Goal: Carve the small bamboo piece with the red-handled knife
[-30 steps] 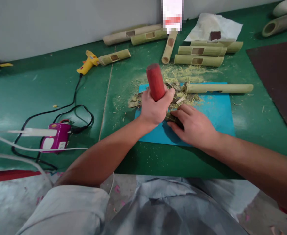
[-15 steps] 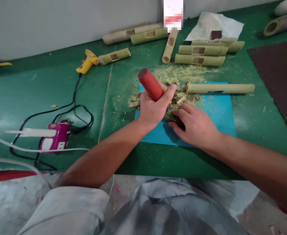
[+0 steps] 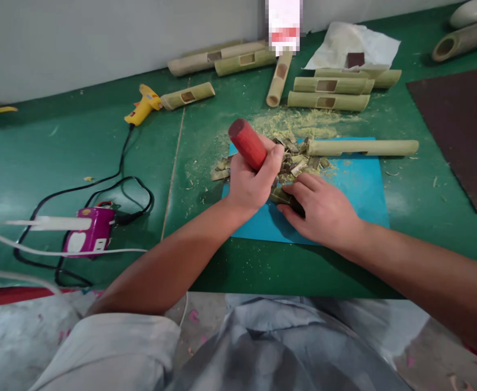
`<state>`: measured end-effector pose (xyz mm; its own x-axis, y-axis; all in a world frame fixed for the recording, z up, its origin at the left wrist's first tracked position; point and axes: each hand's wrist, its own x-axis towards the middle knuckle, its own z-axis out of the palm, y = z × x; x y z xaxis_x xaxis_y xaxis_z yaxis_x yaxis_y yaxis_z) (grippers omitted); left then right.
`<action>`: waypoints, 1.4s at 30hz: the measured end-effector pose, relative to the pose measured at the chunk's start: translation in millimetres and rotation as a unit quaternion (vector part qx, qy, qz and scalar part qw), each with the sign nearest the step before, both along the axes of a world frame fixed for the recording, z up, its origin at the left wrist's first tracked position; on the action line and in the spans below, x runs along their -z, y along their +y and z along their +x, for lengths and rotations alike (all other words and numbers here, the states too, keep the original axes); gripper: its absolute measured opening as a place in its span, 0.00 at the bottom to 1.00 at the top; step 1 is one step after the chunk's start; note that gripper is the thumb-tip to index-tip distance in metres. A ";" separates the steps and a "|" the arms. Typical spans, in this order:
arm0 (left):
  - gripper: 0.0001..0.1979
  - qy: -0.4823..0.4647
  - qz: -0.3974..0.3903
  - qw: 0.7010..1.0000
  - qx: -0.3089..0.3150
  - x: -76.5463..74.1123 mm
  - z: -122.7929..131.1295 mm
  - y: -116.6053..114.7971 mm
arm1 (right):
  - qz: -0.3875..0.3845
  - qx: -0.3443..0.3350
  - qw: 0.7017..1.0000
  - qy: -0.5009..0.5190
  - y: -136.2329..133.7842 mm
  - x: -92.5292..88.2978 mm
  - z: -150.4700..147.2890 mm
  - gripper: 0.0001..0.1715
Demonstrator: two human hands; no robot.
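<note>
My left hand [image 3: 251, 182] is wrapped round a thick red handle [image 3: 248, 144] that leans up and to the left; its lower end is hidden behind the fingers. Beside it, my right hand [image 3: 323, 209] presses on a dark green-brown bamboo piece [image 3: 282, 197], most of it covered by the fingers. Both hands are over a blue sheet [image 3: 356, 190]. Bamboo chips [image 3: 297, 163] lie in a heap just beyond the hands. A pale bamboo tube [image 3: 388, 147] with notches rests across the sheet's far edge.
Several cut bamboo tubes [image 3: 354, 102] lie at the back, near white paper [image 3: 339, 46]. On the left are a yellow glue gun [image 3: 144, 106], cables and a purple power block [image 3: 94, 231]. A dark brown board [image 3: 462, 130] lies at the right, below a thick bamboo tube [image 3: 466, 42].
The view has shifted slightly. My left hand's thumb is now folded closer to the red handle, which has tilted a little. My right hand keeps its place on the bamboo piece.
</note>
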<state>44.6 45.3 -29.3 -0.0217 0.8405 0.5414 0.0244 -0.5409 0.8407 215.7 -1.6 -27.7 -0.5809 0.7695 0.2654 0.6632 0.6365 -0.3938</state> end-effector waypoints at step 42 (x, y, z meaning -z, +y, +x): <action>0.25 -0.065 -0.077 0.991 -0.083 -5.8 6.5 -0.1 | 0.003 0.005 1.000 0.008 -0.4 1.7 -1.5 0.13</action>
